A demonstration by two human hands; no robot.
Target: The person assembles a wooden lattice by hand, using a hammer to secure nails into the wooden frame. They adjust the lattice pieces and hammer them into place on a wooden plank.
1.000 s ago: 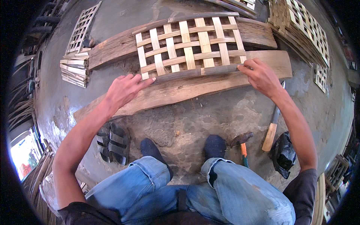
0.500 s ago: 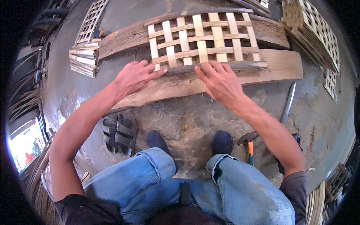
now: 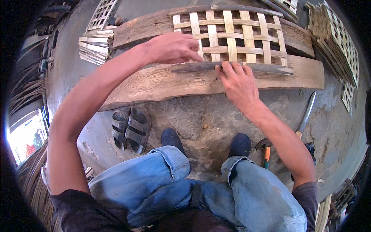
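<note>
A woven lattice of pale bamboo strips [image 3: 229,34] lies over two thick wooden planks, with a dark split-bamboo bar along its near edge and another along its far edge. My right hand [image 3: 240,82] grips the near bar [image 3: 270,69], its fingers over the top and the thumb at the near side. Above the lattice's left end is my left hand [image 3: 172,47], slightly blurred. Its fingers are partly bent and apart, with nothing visible in them. It hides the lattice's near left corner.
The near plank [image 3: 154,86] spans in front of my feet. Sandals [image 3: 131,129] stand left; a long blade [image 3: 308,110] and an orange-and-green handled tool [image 3: 267,156] lie right. Stacked lattices [image 3: 336,42] rise far right. Cut strips [image 3: 94,49] lie at the far left.
My left hand has lifted off the near bar's left end and moved right and away from me, over the lattice. My right hand stays on the bar. The whole view has shifted slightly.
</note>
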